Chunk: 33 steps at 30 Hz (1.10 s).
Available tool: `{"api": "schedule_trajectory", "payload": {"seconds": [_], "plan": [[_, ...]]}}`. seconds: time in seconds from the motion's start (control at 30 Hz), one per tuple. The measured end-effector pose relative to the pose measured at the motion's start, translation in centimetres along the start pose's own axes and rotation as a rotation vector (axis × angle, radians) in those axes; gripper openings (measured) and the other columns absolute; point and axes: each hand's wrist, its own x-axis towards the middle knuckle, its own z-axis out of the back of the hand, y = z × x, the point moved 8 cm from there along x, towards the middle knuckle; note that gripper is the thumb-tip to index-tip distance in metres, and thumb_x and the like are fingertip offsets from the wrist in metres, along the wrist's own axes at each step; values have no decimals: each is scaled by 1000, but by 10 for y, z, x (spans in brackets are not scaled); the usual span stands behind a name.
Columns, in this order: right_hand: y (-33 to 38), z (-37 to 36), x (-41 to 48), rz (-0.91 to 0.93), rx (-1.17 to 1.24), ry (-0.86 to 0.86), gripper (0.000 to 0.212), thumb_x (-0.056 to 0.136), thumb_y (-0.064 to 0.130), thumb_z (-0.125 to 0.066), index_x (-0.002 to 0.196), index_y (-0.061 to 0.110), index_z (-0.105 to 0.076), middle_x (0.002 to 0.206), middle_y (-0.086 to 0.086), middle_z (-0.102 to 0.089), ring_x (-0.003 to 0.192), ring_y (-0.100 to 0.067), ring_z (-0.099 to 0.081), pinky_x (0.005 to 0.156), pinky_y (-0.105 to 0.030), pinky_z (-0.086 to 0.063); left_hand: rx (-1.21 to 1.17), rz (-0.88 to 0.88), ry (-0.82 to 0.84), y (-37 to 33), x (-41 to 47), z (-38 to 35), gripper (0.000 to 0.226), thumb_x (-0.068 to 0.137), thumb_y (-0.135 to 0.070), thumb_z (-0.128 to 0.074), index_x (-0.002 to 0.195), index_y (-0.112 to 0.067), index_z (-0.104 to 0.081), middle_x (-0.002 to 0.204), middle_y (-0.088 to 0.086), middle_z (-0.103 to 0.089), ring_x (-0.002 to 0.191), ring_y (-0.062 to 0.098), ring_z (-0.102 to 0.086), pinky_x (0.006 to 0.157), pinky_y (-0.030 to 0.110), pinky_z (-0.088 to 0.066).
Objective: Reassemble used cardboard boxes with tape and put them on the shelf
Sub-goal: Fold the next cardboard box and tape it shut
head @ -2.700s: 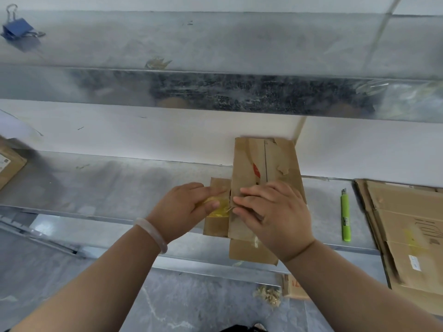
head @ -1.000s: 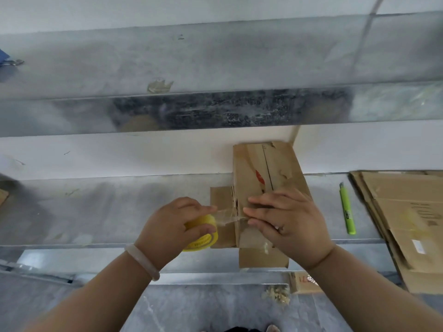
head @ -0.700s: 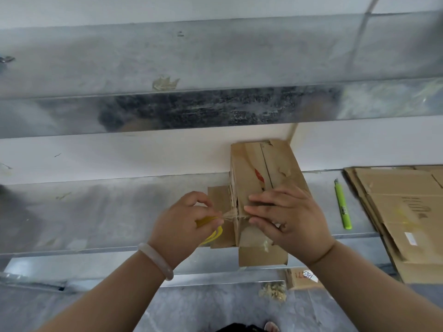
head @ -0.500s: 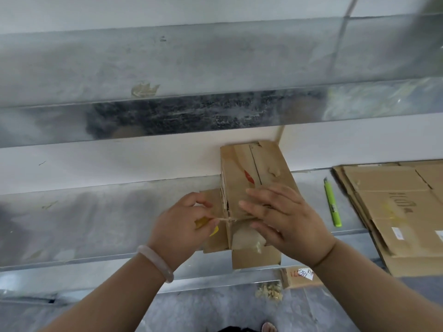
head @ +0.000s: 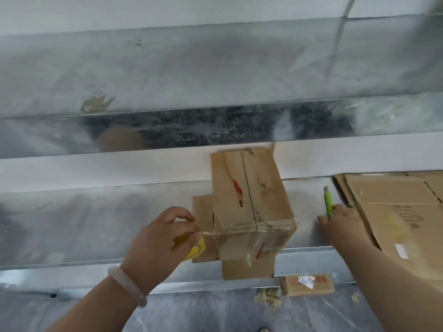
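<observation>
Head view: the cardboard box (head: 249, 202) stands on the metal shelf (head: 96, 224) at its front edge. Its near end hangs out past that edge, and its far end is close to the white wall. One loose flap sticks out on its left side and another hangs down below the near face. A band of clear tape (head: 263, 226) runs across the near top edge of the box, and a taut strip of it stretches from the box's near left corner to my left hand (head: 163, 243). My left fingers (head: 178, 212) are curled round the yellow tape roll (head: 195, 251), which sits just beside the box's left flap. A pale bracelet (head: 127, 286) is on that wrist.

My right hand (head: 342, 226) is well off the box, to its right, lying over the near end of the green utility knife (head: 329, 204) on the shelf. The hand is blurred, so I cannot tell whether its fingers have closed round the knife.

Just right of the knife, a stack of flattened cardboard (head: 395, 212) lies at the right end of the shelf. A second metal shelf (head: 191, 68) runs above. Below the front edge, on the grey floor, are a small labelled carton (head: 306, 285) and some shreds of packing (head: 268, 298).
</observation>
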Motion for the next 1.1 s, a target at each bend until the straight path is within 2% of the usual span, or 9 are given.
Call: {"api": "schedule_trajectory", "payload": {"seconds": [0.13,0.27,0.43,0.57,0.7,0.77,0.87,0.97,1.1], "plan": [[1,-3,-6,-112,11,50,36,83,11,-62,113,4,-44,114,-20,-49,115,-43,-53,89,-46,-46,-16,-3,-12,1,-2,2,39,84,-60,-42,87,-38,-74,112,-30,-49,86,-3,-58,66,10,-41],[-8,-2,-25,-76,119,-35,32,89,18,-51,119,8,-55,99,-15,-53,85,-34,-58,79,-48,-53,-37,-29,-33,2,-1,4,36,84,-57,-46,87,-36,-75,102,-29,-53,90,-3,-57,70,8,-40],[-9,31,-102,-32,675,-235,48,83,20,-36,127,27,-53,86,-12,-59,73,-29,-55,66,-44,-51,-89,-56,-12,-1,0,-1,41,80,-61,-44,93,-36,-75,102,-25,-56,94,-1,-57,77,13,-44],[28,49,-177,175,983,-145,33,103,13,-36,115,26,-64,65,-4,-43,57,-20,-40,46,-35,-31,-102,-78,-21,-2,2,-2,37,82,-59,-47,91,-36,-75,97,-24,-56,89,-1,-57,73,13,-44],[85,51,-247,533,508,-111,41,91,73,-32,105,44,-58,71,4,-57,59,-14,-52,52,-33,-41,-124,-90,-13,-2,2,-1,14,87,-44,-64,90,-35,-74,93,-32,-50,90,-2,-53,72,5,-36],[108,37,-269,624,235,-87,23,94,63,-28,110,57,-44,73,16,-57,72,-6,-57,54,-19,-40,-136,-92,-31,-2,2,1,8,86,-36,-70,88,-30,-74,90,-29,-49,85,-1,-52,72,4,-34],[133,19,-288,684,60,-134,37,96,44,-37,131,56,-33,71,21,-46,58,-11,-53,44,-15,-29,-141,-106,-62,-1,3,3,12,84,-38,-68,84,-28,-74,88,-26,-49,86,-2,-50,71,4,-32],[142,5,-293,641,6,-147,48,90,34,-38,138,42,-41,70,18,-46,37,-5,-26,34,-14,-10,-151,-113,-33,0,3,2,7,85,-35,-69,84,-29,-73,88,-30,-48,90,-3,-48,70,5,-34],[149,-8,-300,643,-69,-264,56,76,25,-57,132,30,-52,68,11,-53,41,-11,-16,32,-20,-18,-133,-144,-71,-3,0,8,4,84,-32,-71,82,-29,-72,89,-25,-50,88,-2,-48,65,6,-35]]}}
